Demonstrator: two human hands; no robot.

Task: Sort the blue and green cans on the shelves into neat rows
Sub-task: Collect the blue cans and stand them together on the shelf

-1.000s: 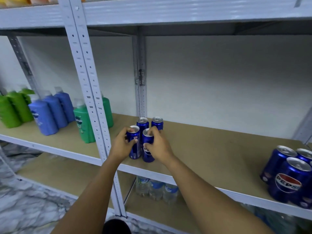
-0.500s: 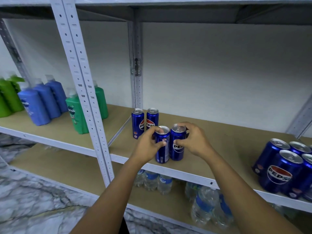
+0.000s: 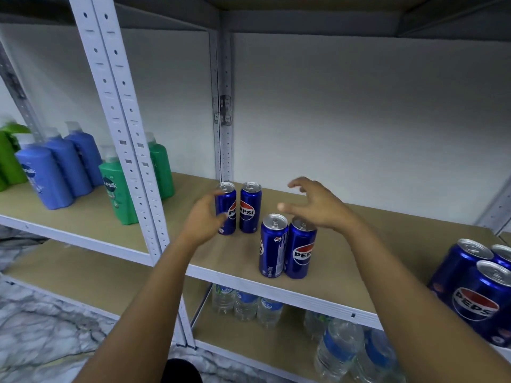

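- The shelf [image 3: 345, 239] is spanning the view; clock directions below are read from its middle.
- A cluster of blue cans [image 3: 481, 288] is sitting bunched at about four o'clock by the right edge, looking unsorted as yet.
- Blue and green bottles [image 3: 55, 172] are standing at about nine o'clock, past the metal post [image 3: 121, 134].
- Water bottles [image 3: 246, 305] are showing on the shelf below, at about six o'clock.
- The right hand [image 3: 318, 205] is hovering with fingers spread and holding nothing, just above the front pair of cans [image 3: 287, 247] at about seven o'clock.
- The left hand [image 3: 204, 219] is reaching beside the back pair of cans [image 3: 239, 207] at about ten o'clock; fingers are loosely curved and blurred, apparently gripping nothing.
- Judging progress: four cans are standing upright in two touching pairs, the pairs apart and not lined up; the right cluster is waiting, and no green cans are showing, so most of the sorting seems left.
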